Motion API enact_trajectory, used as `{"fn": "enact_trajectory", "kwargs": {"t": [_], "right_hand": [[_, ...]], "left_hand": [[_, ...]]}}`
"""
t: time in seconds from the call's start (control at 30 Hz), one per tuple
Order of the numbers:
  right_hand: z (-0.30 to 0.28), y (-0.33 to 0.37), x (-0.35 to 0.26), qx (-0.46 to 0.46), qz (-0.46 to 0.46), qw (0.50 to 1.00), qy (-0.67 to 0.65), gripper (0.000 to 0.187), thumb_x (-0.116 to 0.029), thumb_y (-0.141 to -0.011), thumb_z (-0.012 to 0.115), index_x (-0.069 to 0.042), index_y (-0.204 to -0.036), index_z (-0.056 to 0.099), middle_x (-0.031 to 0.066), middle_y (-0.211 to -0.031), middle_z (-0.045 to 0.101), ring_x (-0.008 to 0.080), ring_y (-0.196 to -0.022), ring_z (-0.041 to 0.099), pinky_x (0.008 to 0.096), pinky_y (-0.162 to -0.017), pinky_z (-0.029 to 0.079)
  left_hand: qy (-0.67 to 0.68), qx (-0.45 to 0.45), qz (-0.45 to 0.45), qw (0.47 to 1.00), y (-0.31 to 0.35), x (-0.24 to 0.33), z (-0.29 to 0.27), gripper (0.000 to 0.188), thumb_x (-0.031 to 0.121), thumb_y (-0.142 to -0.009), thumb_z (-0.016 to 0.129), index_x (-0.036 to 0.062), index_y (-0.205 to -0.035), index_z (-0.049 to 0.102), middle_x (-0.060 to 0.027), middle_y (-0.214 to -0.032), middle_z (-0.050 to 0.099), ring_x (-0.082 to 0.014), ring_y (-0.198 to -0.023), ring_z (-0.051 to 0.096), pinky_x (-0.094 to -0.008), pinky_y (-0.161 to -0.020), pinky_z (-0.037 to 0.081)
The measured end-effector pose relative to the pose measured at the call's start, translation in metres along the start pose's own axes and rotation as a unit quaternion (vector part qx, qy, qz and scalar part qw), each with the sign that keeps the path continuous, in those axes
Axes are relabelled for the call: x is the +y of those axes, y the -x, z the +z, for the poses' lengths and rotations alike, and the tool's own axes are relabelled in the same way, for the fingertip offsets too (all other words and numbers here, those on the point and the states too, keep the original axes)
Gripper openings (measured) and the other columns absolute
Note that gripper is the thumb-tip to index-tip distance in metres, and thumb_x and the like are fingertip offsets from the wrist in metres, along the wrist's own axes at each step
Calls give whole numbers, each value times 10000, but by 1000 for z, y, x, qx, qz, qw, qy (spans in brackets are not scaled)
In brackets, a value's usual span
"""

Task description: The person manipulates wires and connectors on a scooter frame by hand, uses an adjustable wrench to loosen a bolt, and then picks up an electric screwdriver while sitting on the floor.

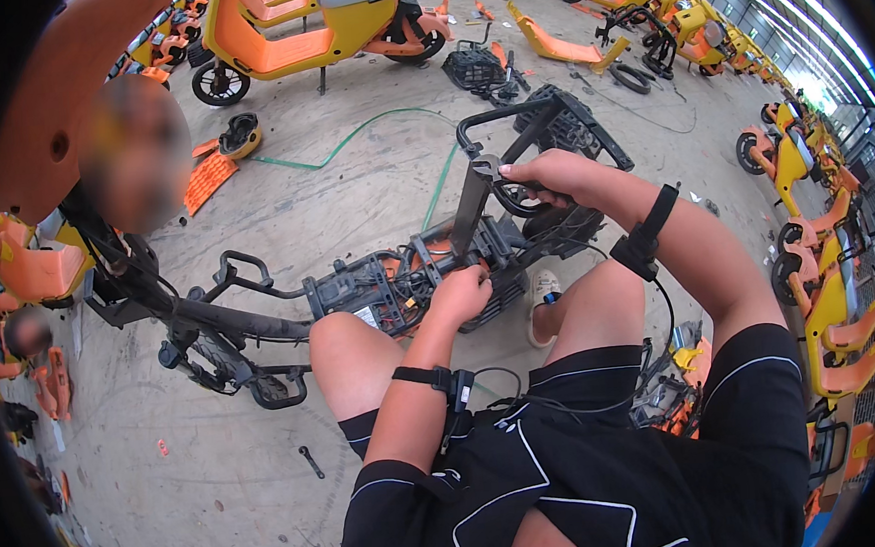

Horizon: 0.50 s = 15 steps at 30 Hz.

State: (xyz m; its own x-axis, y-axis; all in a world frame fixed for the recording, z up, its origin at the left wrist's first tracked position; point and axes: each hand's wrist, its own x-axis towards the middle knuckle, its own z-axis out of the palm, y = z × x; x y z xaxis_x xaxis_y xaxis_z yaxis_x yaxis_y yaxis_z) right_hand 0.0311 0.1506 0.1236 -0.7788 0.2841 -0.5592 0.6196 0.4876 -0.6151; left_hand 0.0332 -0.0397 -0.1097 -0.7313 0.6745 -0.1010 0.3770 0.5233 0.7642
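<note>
A stripped scooter frame (245, 323) stretches across in front of my knees, its wiring and battery bay bared. My right hand (552, 178) is closed on an open-end wrench (488, 164), whose grey jaw shows at the top of the upright seat post (471, 211). Lower down, my left hand (462, 294) rests at the foot of that post with its fingers curled. What those fingers grip, if anything, is hidden. Beside my right hand is the black rear rack (558, 116), with the rear wheel under it.
A dark wrench (312, 463) lies on the floor at the lower left. Beyond the frame are a yellow helmet (241, 136), a green strap (349, 138) and loose tyres (631, 78). Yellow scooters (293, 42) stand around. Orange panels (211, 180) lie about. Cables run along my arms.
</note>
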Motion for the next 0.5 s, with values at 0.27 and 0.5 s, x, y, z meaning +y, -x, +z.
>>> {"fn": "enact_trajectory", "kwargs": {"t": [0.27, 0.5], "right_hand": [[-23, -29, 9, -27, -56, 997, 45, 490, -501, -885, 710, -66, -678, 618, -4, -561, 514, 82, -423, 376, 282, -401, 247], [-44, -60, 14, -106, -136, 981, 89, 504, -493, -892, 704, -46, -673, 628, -12, -547, 502, 90, -420, 390, 286, -407, 270]], "left_hand": [[-12, -12, -4, 1000, -1, 1, 1, 317, 289, -897, 598, 60, -1098, 684, -199, -1037, 703, -384, -1006, 658, -450, -874, 521], [-22, -26, -17, 999, -7, 0, 10, 304, 292, -890, 603, 80, -1090, 690, -206, -1017, 703, -386, -983, 664, -457, -861, 524]]}}
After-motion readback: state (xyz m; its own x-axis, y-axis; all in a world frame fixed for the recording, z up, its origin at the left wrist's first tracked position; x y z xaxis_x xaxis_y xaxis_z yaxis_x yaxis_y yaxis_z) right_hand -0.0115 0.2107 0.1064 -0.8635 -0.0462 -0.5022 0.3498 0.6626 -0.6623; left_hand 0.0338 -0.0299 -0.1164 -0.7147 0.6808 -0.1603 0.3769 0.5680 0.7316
